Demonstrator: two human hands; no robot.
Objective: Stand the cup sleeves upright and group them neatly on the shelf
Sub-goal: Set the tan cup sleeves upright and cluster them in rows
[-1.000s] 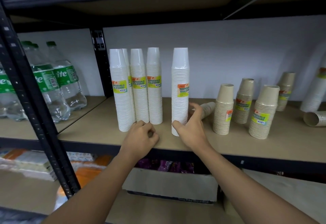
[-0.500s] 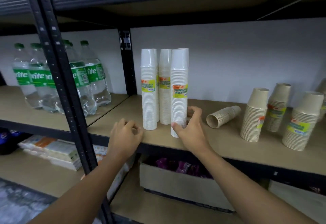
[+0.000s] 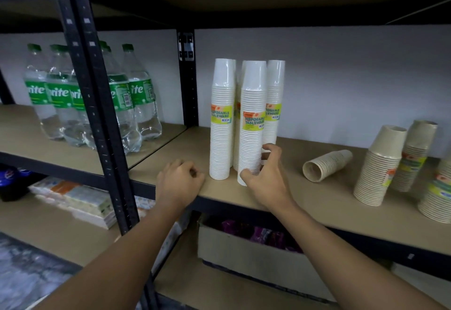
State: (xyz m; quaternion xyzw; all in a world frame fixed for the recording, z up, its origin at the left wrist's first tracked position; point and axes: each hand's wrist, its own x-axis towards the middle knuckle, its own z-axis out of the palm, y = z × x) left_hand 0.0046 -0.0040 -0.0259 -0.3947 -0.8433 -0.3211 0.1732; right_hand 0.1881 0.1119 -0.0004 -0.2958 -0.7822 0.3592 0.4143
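Observation:
Several tall white cup sleeves stand upright in a tight group on the shelf (image 3: pixel 305 202). My right hand (image 3: pixel 264 179) grips the base of the front white sleeve (image 3: pixel 252 124), thumb on its left side and fingers curled round its right. To its left stands another white sleeve (image 3: pixel 221 119), with more behind, one of them the back sleeve (image 3: pixel 275 99). My left hand (image 3: pixel 179 182) rests as a loose fist on the shelf's front edge, holding nothing. A beige cup sleeve (image 3: pixel 327 165) lies on its side to the right. Upright beige sleeves (image 3: pixel 377 168) stand further right.
A black metal upright (image 3: pixel 97 124) stands left of my left arm, and another post (image 3: pixel 188 78) is at the back. Clear soda bottles with green labels (image 3: pixel 127 99) fill the left bay. A cardboard box (image 3: pixel 244 258) of purple packets sits on the shelf below.
The front white sleeve has slid left against the others, with my right hand on its base. My view has shifted left, and my left hand has drawn back to the shelf edge.

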